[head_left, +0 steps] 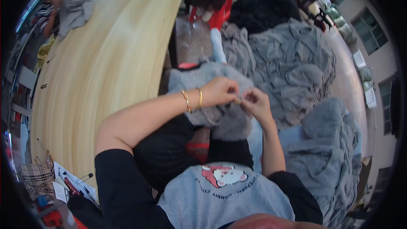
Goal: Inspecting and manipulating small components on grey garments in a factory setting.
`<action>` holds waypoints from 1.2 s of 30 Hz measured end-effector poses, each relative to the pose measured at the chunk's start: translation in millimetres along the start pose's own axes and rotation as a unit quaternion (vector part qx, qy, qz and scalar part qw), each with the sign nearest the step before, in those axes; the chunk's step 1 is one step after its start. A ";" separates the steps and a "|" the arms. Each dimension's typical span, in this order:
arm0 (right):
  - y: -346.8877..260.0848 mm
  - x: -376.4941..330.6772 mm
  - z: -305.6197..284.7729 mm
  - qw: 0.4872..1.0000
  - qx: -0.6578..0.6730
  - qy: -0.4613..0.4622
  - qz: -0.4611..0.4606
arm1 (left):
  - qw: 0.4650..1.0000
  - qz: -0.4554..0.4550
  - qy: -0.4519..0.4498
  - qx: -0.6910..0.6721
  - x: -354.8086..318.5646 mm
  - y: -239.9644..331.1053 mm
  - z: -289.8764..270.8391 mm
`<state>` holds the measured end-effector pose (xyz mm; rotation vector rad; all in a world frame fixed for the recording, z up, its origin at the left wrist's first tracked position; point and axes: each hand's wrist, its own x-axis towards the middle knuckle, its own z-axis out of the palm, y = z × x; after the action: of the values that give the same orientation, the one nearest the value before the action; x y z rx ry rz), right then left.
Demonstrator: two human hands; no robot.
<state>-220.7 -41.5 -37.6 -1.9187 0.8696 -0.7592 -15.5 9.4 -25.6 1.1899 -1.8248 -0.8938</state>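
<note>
My left hand point(219, 91), with gold bracelets at its wrist, is closed in a pinch over my lap. Fingertips of my right hand point(257, 105) meet it from the other side, also pinched. Whatever lies between the fingers is too small and blurred to make out. Directly under both hands a grey fleecy cloth piece point(190, 82) is draped over my knees. Its lower part hangs in a soft fold between my legs.
A long pale wooden table point(106, 59) runs along my left. Heaps of grey fleece fabric point(292, 63) lie ahead and to the right, with another grey pile point(322, 144) near my right elbow. A red stool point(221, 12) stands ahead. Another person point(53, 8) handles grey cloth at the far left.
</note>
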 end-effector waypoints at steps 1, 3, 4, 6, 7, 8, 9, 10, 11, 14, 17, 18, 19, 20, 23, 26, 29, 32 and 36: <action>-1.3 0.0 -1.0 1.000 0.007 0.000 0.004 | 0.999 -0.012 -0.001 -0.041 0.4 1.6 -0.5; 19.9 5.2 0.4 0.999 0.047 -0.022 0.002 | 0.995 -0.070 -0.032 -0.067 1.2 -9.4 1.4; 0.9 4.1 1.7 0.994 0.084 -0.043 0.047 | 0.993 -0.082 -0.037 -0.072 -0.2 -9.2 0.1; 11.4 3.0 0.0 0.983 0.164 -0.055 0.062 | 0.994 -0.061 -0.046 -0.077 3.0 -15.4 1.9; 11.9 3.0 -1.0 0.982 0.166 -0.049 0.080 | 0.992 -0.053 -0.062 -0.092 3.0 -15.4 1.9; 11.6 2.3 -2.6 0.979 0.172 -0.073 0.084 | 0.992 -0.056 -0.048 -0.106 3.0 -14.3 3.2; 12.3 2.0 -3.7 0.975 0.179 -0.100 0.082 | 0.990 -0.047 -0.049 -0.122 1.8 -16.9 4.3; 15.3 1.1 -4.8 0.974 0.181 -0.098 0.092 | 0.989 -0.038 -0.049 -0.137 1.4 -18.9 5.6; 18.5 0.2 -5.8 0.979 0.155 -0.106 0.083 | 0.987 -0.043 -0.054 -0.143 -0.1 -20.4 6.8; 29.1 -2.3 -9.7 0.981 0.132 -0.125 0.064 | 0.973 -0.153 -0.086 -0.148 4.2 -9.0 4.0; 17.7 -1.5 -1.8 0.967 0.209 -0.111 0.099 | 0.972 -0.157 -0.064 -0.160 1.3 -6.9 3.8; 17.4 -1.6 -0.9 0.970 0.210 -0.094 0.079 | 0.972 -0.159 -0.062 -0.162 0.8 -7.6 4.3; 17.4 -1.9 0.3 0.972 0.212 -0.078 0.060 | 0.974 -0.143 -0.048 -0.171 0.3 -8.8 4.9; 17.6 -2.8 2.1 0.972 0.211 -0.081 0.061 | 0.975 -0.127 -0.034 -0.179 -0.3 -9.4 5.4; 21.2 -4.5 7.4 0.973 0.226 -0.030 0.038 | 0.995 -0.053 -0.021 -0.081 1.4 2.1 3.1; 28.3 -5.6 11.2 0.964 0.266 -0.010 0.013 | 1.000 -0.014 -0.024 -0.007 0.1 -0.7 1.4; 43.8 -5.0 4.9 0.987 0.159 -0.016 -0.014 | 0.985 0.129 0.034 0.110 1.2 -8.6 5.3; 30.6 -5.0 7.5 0.979 0.201 -0.013 -0.027 | 0.977 0.169 0.048 0.121 2.2 4.1 4.7; 20.0 -4.4 11.4 0.988 0.135 0.017 -0.078 | 0.998 0.045 0.015 0.028 -0.2 4.8 6.0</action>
<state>-219.8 -40.3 -60.9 -1.7489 0.6060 -0.9560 -22.7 12.0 -24.2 1.1410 -1.8737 -0.7746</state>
